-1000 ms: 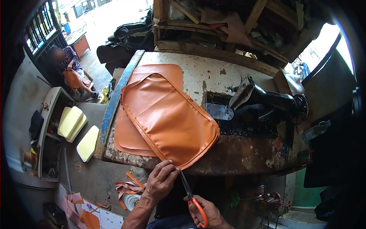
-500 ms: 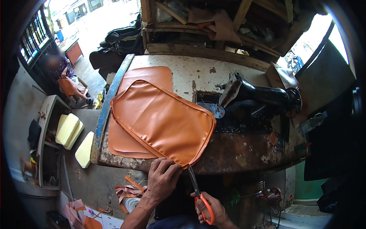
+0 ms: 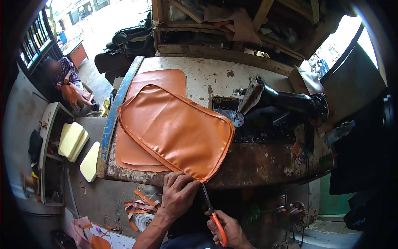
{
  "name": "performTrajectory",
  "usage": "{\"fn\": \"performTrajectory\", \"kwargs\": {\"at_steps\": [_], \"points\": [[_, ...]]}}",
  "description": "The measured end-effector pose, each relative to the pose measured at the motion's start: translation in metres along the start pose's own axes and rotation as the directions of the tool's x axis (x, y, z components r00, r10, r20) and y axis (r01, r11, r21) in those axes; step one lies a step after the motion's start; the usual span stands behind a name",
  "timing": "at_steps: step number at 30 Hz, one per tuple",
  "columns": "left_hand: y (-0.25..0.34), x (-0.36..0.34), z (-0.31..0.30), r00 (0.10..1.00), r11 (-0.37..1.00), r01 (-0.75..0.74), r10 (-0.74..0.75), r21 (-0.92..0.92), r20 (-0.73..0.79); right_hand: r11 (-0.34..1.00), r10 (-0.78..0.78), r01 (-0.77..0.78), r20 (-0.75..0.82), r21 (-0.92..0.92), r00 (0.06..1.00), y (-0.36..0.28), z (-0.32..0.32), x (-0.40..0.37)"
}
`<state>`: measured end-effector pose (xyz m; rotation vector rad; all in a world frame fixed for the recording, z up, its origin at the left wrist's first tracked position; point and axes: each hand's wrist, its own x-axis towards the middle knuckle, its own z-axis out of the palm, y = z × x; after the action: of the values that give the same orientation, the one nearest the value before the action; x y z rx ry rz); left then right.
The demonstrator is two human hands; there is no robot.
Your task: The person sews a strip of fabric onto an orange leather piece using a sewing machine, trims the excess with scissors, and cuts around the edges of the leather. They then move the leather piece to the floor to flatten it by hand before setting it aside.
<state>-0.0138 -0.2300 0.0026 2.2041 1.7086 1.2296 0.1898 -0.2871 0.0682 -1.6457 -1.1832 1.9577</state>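
Observation:
An orange leatherette cover (image 3: 178,128) with a raised seam around its edge lies on the sewing table. My left hand (image 3: 179,194) pinches the cover's near corner at the table's front edge. In my right hand (image 3: 229,229) is a pair of scissors (image 3: 208,204) with orange handles. The blades point up to that same corner, their tips close to the seam. Whether the tips touch the material is hard to make out. Beneath the cover lie flat orange leatherette pieces (image 3: 168,78) with rounded corners.
A black sewing machine (image 3: 286,101) stands right of the cover on the worn table (image 3: 199,66). Yellow foam pads (image 3: 74,141) lie at left, with leatherette scraps (image 3: 139,206) on the floor. A seated person (image 3: 68,79) holds orange material. A wooden shelf (image 3: 224,54) stands behind.
The scissors have turned and their handles look closer together. My left hand keeps its pinch on the cover's corner. The seated person's hands and orange material have shifted.

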Motion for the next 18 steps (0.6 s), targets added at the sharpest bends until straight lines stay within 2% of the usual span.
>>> {"fn": "performTrajectory", "kwargs": {"at_steps": [4,6,7,9,10,12,13,15,16,18], "points": [[-0.002,0.004,-0.003,0.998,0.999,-0.051,0.051,-0.011,0.027,0.998,-0.040,0.038,-0.028,-0.045,0.999,0.003,0.006,0.000],[-0.005,0.003,-0.002,0.997,0.996,-0.070,0.072,-0.046,0.037,0.988,-0.138,0.132,-0.070,-0.084,0.988,0.005,0.011,0.001],[-0.005,0.003,-0.003,0.997,0.996,-0.071,0.073,-0.046,0.035,0.987,-0.139,0.133,-0.070,-0.085,0.988,0.003,0.012,0.001],[-0.005,0.003,-0.003,0.996,0.996,-0.082,0.084,-0.042,0.039,0.965,0.151,-0.136,-0.052,0.226,0.987,-0.002,0.012,0.000],[-0.005,0.003,-0.002,0.996,0.996,-0.083,0.085,-0.043,0.039,0.965,0.151,-0.136,-0.054,0.226,0.987,-0.001,0.013,0.000],[-0.005,0.002,-0.002,0.997,0.997,-0.050,0.053,-0.054,0.054,0.997,0.000,0.006,-0.080,0.072,0.997,0.006,0.014,0.000],[-0.005,0.002,-0.003,0.997,0.997,-0.050,0.053,-0.055,0.055,0.997,0.000,0.006,-0.081,0.073,0.997,0.008,0.014,-0.001],[-0.005,0.008,-0.006,0.999,0.998,0.013,-0.010,-0.063,0.046,0.976,0.049,-0.036,-0.051,0.217,0.998,0.011,0.010,-0.001],[-0.005,0.010,-0.009,0.999,1.000,0.022,-0.022,0.002,0.047,0.975,0.049,-0.035,-0.057,0.221,0.997,0.017,0.007,-0.001],[-0.007,0.015,-0.009,0.998,1.000,-0.002,0.002,0.013,0.068,0.956,0.005,0.013,-0.061,0.294,0.998,0.028,-0.003,0.002]]}}
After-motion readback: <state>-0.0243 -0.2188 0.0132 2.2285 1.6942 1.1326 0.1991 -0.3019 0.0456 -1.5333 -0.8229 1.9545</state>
